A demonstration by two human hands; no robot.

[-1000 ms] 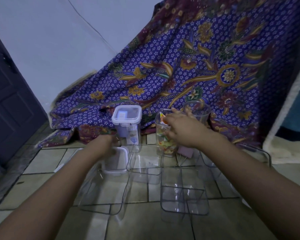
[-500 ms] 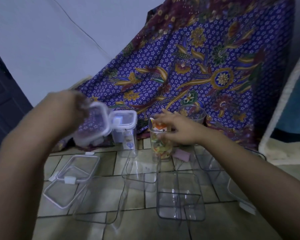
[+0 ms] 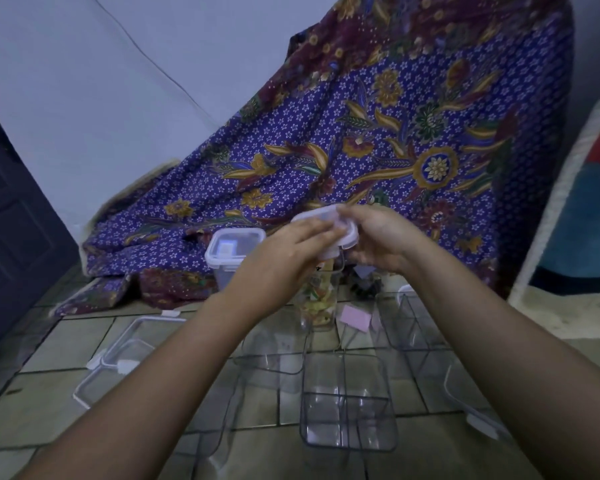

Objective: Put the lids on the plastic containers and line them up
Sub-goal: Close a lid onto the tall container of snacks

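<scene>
Bottom centre, an empty tub (image 3: 349, 403) is parked on the tiles (image 3: 59, 344), with spare lids (image 3: 129, 358) lower left and only narrow gaps between. Mid-frame, a lid (image 3: 326, 220) is gripped by its edges, left hand (image 3: 284, 258) and right hand (image 3: 378, 240) fingers curled round it, just above the filled tub (image 3: 317, 303). A lidded tub (image 3: 234, 251) is tucked against the cloth (image 3: 361, 150).

My lid (image 3: 318, 215) is milky white, the containers (image 3: 349, 424) clear, the cloth (image 3: 378, 150) purple with gold and maroon flowers, the card (image 3: 355, 317) pink.
</scene>
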